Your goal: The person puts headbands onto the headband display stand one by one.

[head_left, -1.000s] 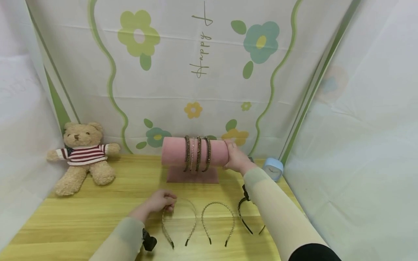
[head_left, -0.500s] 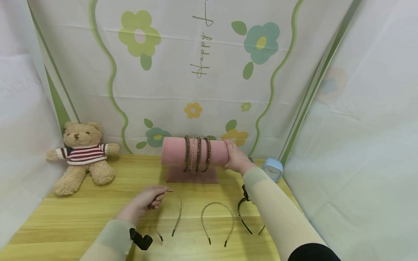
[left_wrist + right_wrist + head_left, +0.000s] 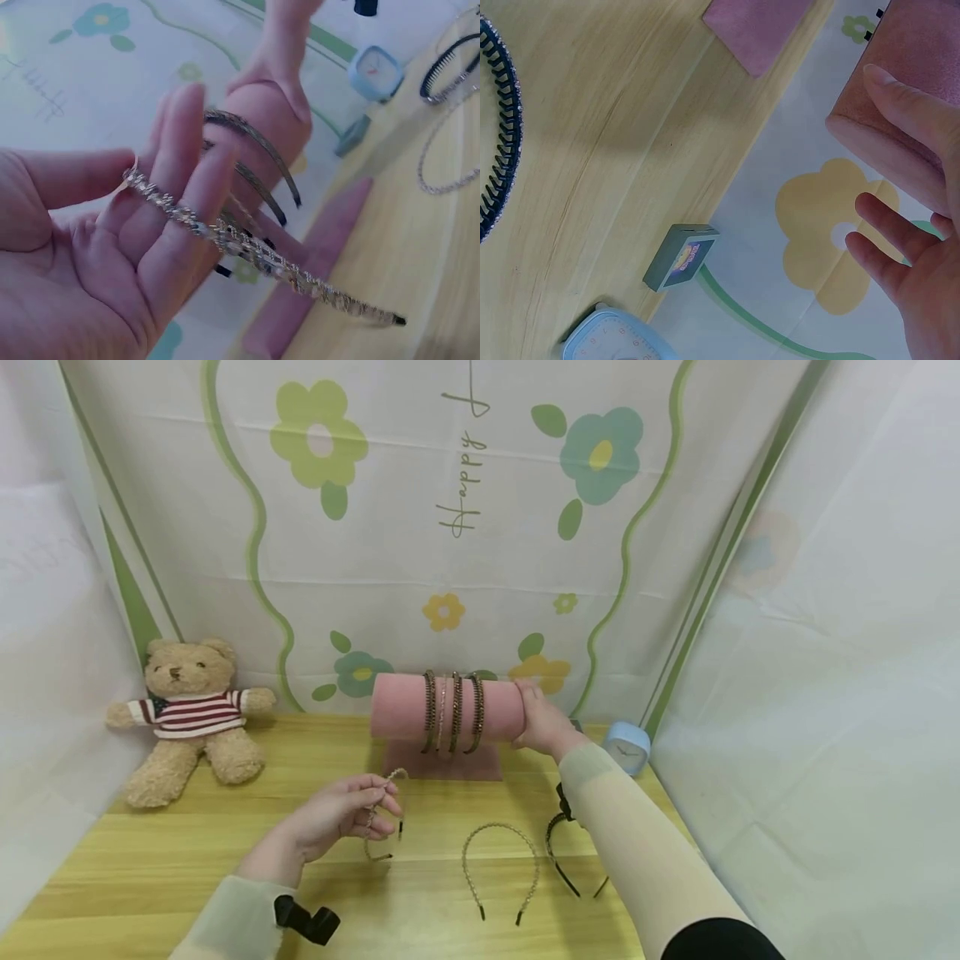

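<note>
My left hand [image 3: 337, 814] pinches a beaded headband [image 3: 281, 274] between thumb and fingers, raised off the table. In the left wrist view the band crosses in front of the fingers, with its dark tip pointing right. A pink padded roll stand [image 3: 397, 706] stands at the back of the table on a flat pink base [image 3: 442, 766]. Several headbands [image 3: 456, 714], mostly dark, circle its middle. At the roll's right end my right hand [image 3: 543, 722] grips it, thumb on the padded surface; in the right wrist view two fingers reach out past the end.
A gold beaded headband [image 3: 497, 826] and a black toothed headband [image 3: 514, 112] lie on the wooden table at the right front. A blue clock [image 3: 627, 748] and a small green box [image 3: 681, 256] stand back right. A teddy bear [image 3: 198, 714] sits at left.
My left hand has lifted the left headband off the table, drawn it leftward and turned it, so the palm side now shows more. The right hand stays on the roll.
</note>
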Motion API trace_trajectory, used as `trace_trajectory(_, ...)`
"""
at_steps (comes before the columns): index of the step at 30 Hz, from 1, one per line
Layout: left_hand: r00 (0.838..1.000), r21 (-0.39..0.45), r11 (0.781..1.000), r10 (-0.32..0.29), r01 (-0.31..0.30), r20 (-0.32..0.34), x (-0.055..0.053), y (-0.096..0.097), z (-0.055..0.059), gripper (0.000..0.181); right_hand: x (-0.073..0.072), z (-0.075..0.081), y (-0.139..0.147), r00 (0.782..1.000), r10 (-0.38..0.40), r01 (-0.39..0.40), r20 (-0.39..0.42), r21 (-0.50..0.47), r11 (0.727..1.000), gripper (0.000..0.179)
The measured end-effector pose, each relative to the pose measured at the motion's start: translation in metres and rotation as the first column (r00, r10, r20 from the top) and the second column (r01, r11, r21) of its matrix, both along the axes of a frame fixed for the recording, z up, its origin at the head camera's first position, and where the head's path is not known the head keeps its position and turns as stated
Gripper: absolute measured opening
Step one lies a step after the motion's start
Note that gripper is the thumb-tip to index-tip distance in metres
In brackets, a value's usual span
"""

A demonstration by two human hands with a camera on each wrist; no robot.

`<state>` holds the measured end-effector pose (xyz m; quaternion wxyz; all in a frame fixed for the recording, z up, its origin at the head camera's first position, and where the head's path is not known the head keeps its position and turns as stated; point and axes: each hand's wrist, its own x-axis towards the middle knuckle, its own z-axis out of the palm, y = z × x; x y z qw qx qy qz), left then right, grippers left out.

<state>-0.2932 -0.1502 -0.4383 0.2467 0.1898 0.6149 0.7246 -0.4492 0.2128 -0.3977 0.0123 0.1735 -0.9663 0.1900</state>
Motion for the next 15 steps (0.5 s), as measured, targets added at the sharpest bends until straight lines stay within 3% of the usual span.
trace_trajectory(4, 0.997, 0.034, 0.996, 0.081, -0.081, -0.019, 0.0, -0.004, 0.007, 0.044, 0.0, 0.0, 0.001, 1.0, 0.007, -0.007, 0.003, -0.016, 1.0, 0.118)
trace_trajectory(8, 0.982, 0.062, 0.98, 0.188, -0.188, -0.001, 0.0, -0.013, 0.012, 0.042, -0.001, -0.001, 0.001, 1.0, 0.01, -0.01, -0.004, -0.026, 1.0, 0.119)
trace_trajectory(15, 0.934, 0.106, 0.93, 0.341, -0.352, 0.108, -0.004, -0.021, 0.021, 0.037, -0.002, -0.002, 0.001, 1.0, -0.001, 0.001, -0.002, -0.018, 1.0, 0.119)
